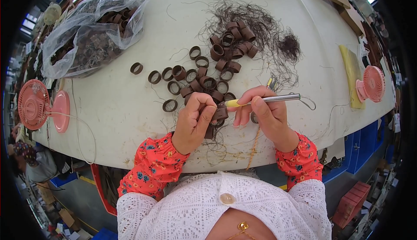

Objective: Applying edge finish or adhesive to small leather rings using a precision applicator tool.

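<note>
My left hand [194,117] pinches a small dark brown loop [221,113], which looks like a leather belt keeper, between thumb and fingers. In my right hand [270,116] is a slim pen-shaped tool [281,97] with a silver shaft and a yellow front part; a thin cord or wire hangs near its back end. The tool's front end meets or nearly meets the held loop, and its very tip is too small to make out. Just beyond my hands lies a loose pile of similar brown loops [207,83], some partly hidden by my fingers.
Tangled dark thread offcuts [289,47] spread over the pale table [152,96]. A clear plastic bag [93,44] of brown loops stands far left. Pink fans stand left [34,103] and right [372,83], the right one beside a yellow sheet [351,79]. A yellow-handled tool [271,83] lies behind my right hand.
</note>
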Motion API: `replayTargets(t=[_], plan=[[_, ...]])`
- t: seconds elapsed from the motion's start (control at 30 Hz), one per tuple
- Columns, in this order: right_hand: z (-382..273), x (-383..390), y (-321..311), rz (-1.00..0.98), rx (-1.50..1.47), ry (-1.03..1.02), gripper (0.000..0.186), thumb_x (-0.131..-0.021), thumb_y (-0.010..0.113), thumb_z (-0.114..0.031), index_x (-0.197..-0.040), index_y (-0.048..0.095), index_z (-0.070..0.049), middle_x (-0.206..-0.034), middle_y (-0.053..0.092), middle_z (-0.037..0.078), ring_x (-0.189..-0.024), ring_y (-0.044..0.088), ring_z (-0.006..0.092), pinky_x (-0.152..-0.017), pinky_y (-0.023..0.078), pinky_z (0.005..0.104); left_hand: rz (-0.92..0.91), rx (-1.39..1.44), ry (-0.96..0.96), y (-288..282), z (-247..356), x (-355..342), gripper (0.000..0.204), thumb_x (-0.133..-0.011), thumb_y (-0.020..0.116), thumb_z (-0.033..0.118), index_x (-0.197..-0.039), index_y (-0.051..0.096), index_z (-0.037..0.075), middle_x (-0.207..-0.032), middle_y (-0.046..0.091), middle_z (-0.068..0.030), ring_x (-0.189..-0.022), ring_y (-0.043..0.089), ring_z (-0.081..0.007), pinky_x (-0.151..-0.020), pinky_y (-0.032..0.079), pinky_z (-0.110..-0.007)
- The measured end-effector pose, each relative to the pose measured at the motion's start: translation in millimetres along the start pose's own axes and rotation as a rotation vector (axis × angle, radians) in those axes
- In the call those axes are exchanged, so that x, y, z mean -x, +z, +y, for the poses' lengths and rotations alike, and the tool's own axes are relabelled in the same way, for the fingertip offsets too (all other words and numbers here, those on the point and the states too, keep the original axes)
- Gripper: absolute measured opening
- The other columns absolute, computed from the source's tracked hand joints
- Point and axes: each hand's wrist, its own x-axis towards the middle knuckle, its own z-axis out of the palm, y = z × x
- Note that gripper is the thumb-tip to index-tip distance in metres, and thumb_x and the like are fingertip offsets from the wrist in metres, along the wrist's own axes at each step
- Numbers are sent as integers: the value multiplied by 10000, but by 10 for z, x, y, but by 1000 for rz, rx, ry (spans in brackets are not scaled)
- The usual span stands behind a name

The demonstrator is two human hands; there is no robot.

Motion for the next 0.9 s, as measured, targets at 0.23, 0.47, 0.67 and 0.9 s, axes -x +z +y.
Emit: replayTargets(t=[0.23,0.47,0.67,0.9], plan=[[-18,-76,61,-34,703,-10,187,-885,594,-97,-1066,580,-52,-900,619,63,-743,581,92,-662,466,234,133,102,-26,29,19,-18,138,-926,531,60,-1022,441,21,-789,572,-34,-641,542,-83,-592,460,-205],[-17,-31,12,-66,327,186,137,-898,581,-75,-1029,563,-40,-863,577,-4,-747,526,44,-651,435,195,110,299,-23,53,25,-70,173,-892,554,-10,-1019,440,20,-862,639,-102,-677,597,-107,-602,500,-215],[-12,-54,40,25,-1,289,125,-912,572,-98,-1015,519,-51,-856,548,-11,-753,532,44,-685,461,191,121,236,-50,40,0,-73,235,-860,538,-78,-1055,452,21,-1010,603,-136,-678,582,-97,-613,492,-208],[48,-35,35,104,64,169,126,-911,562,-78,-1015,497,-48,-895,551,18,-723,582,75,-659,490,206,219,-219,356,0,14,-4,188,-794,662,43,-963,583,57,-947,496,-62,-665,448,-65,-546,378,-193]])
